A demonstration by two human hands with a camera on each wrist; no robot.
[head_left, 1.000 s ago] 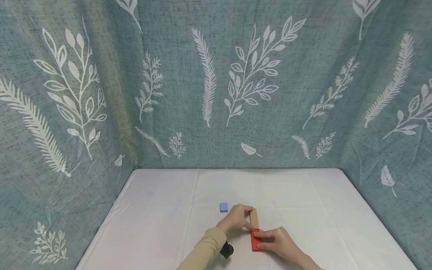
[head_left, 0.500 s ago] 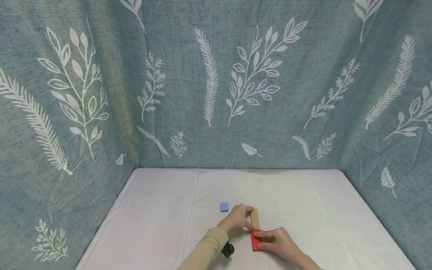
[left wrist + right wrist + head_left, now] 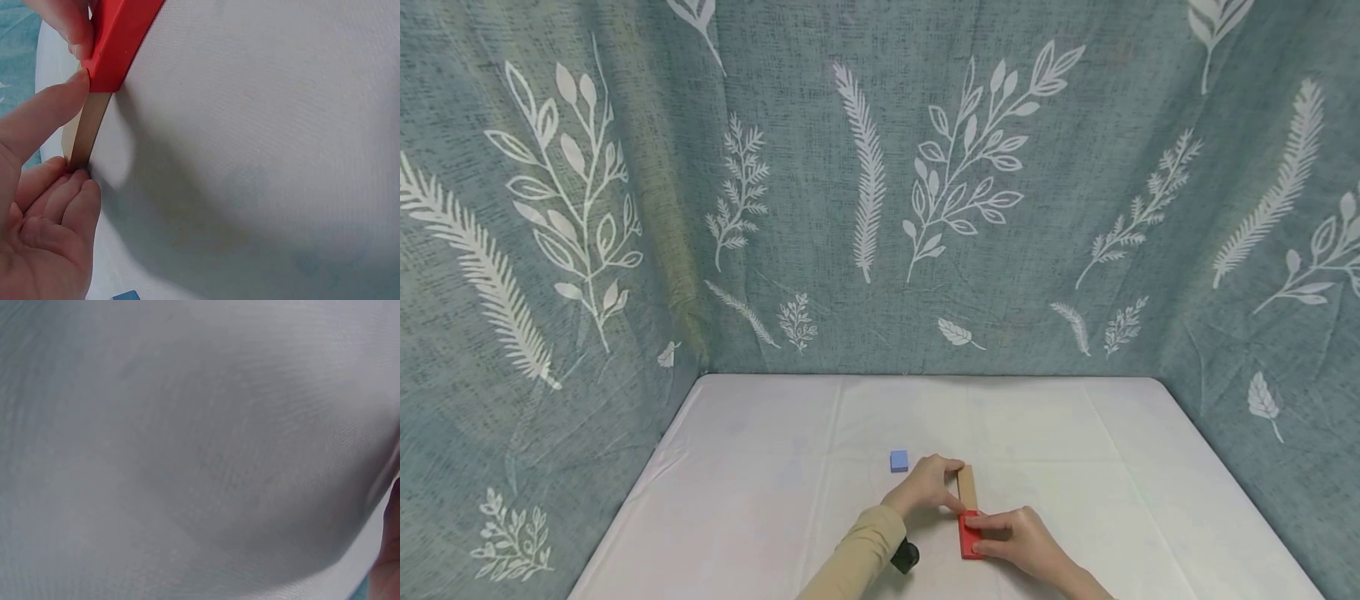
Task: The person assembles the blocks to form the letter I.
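A plain wooden block (image 3: 967,487) lies on the white cloth, its near end meeting a red block (image 3: 967,537) in one line. My left hand (image 3: 923,485) pinches the wooden block lengthwise, fingertips at the far end and thumb where the two blocks meet. In the left wrist view, the thumb touches the red block's (image 3: 119,50) corner beside the bare wooden side (image 3: 90,125). My right hand (image 3: 1026,540) holds the red block from the right, covering part of it. Only a sliver of that hand (image 3: 389,550) appears in the right wrist view.
A small blue block (image 3: 898,461) sits on the cloth (image 3: 760,500), left of and beyond the left hand. A black device (image 3: 906,556) shows under the left sleeve (image 3: 861,550). A green leaf-patterned curtain (image 3: 820,208) stands behind the table and along both sides.
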